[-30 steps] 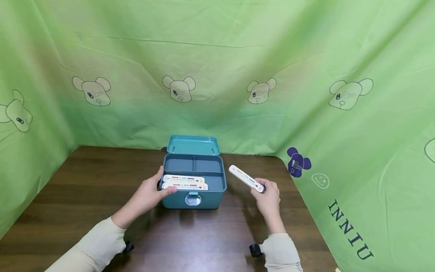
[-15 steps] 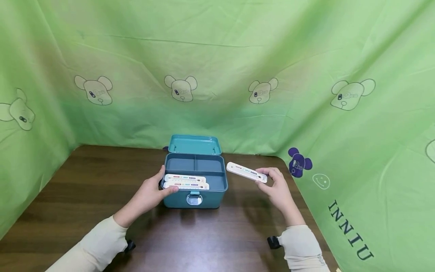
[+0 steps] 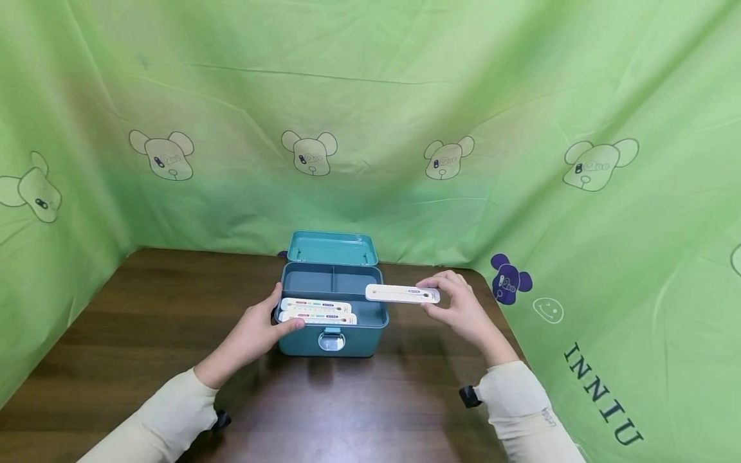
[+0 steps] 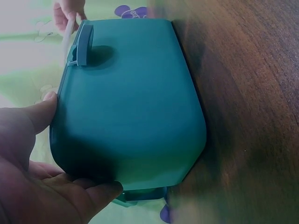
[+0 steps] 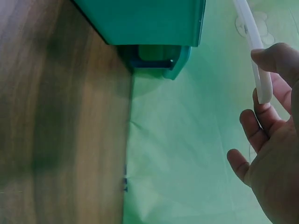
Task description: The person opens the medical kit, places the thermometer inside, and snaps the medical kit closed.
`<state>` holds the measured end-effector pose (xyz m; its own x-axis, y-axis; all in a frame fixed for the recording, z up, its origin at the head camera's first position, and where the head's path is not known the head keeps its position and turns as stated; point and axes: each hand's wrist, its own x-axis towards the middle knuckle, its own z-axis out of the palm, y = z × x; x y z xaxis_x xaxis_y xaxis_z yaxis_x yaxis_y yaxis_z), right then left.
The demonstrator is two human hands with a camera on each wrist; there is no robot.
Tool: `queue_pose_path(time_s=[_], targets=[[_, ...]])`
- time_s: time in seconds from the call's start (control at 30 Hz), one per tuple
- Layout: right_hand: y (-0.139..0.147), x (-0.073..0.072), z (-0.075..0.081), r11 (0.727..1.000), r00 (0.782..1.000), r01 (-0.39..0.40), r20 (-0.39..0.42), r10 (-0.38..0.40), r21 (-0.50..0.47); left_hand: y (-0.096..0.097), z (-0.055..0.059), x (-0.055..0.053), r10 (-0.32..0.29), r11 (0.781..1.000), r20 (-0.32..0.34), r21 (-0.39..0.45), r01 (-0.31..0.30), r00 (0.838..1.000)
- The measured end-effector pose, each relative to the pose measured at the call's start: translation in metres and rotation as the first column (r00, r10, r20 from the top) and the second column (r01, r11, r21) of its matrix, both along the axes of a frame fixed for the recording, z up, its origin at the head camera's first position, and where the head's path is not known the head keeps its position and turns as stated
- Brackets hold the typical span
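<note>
A teal lidded storage box (image 3: 353,341) stands on the table, its lid (image 3: 332,248) raised at the back. My left hand (image 3: 257,328) grips its left front corner, thumb over the front rim, fingers along the side wall. Two flat white thermometers (image 3: 315,305) with coloured labels lie side by side in the front compartment. My right hand (image 3: 460,312) pinches a third white thermometer (image 3: 399,294) by its right end, between thumb and fingers. It is held level, its left end over the box's right side. In the right wrist view the thermometer (image 5: 254,42) appears edge-on.
At the back of the box a divider (image 3: 332,279) separates two small compartments. A metal clasp (image 3: 332,341) sits on the front wall. The dark wooden table (image 3: 347,411) meets a green printed cloth (image 3: 370,193) behind and at both sides.
My right hand has moved up and then left, turning the thermometer from a slant to level and bringing it over the box's right side. The left hand keeps its hold.
</note>
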<state>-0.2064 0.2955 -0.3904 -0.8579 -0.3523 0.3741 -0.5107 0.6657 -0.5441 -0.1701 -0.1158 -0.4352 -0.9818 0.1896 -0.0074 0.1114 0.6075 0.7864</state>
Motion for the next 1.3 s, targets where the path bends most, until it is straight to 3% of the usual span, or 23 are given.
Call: queue_pose_path(time_s=[0.43, 0.83, 1.07, 1.3], targets=[[-0.03, -0.017, 0.017, 0.982, 0.994, -0.111, 0.006, 0.111, 0.153, -0.001, 0.004, -0.002, -0.007, 1.0, -0.008, -0.019, 0.007, 1.0], [-0.046, -0.025, 0.014, 0.957, 0.984, -0.176, 0.042, 0.171, 0.232, 0.001, 0.004, -0.001, -0.008, 0.999, 0.003, -0.037, 0.008, 1.0], [-0.047, -0.034, 0.021, 0.928, 0.964, -0.265, 0.104, 0.246, 0.262, 0.001, 0.003, 0.0, -0.006, 0.999, 0.005, -0.036, 0.006, 1.0], [-0.047, -0.042, 0.031, 0.879, 0.943, -0.33, 0.167, 0.288, 0.345, 0.002, 0.005, 0.001, -0.004, 0.999, 0.002, -0.034, 0.004, 1.0]])
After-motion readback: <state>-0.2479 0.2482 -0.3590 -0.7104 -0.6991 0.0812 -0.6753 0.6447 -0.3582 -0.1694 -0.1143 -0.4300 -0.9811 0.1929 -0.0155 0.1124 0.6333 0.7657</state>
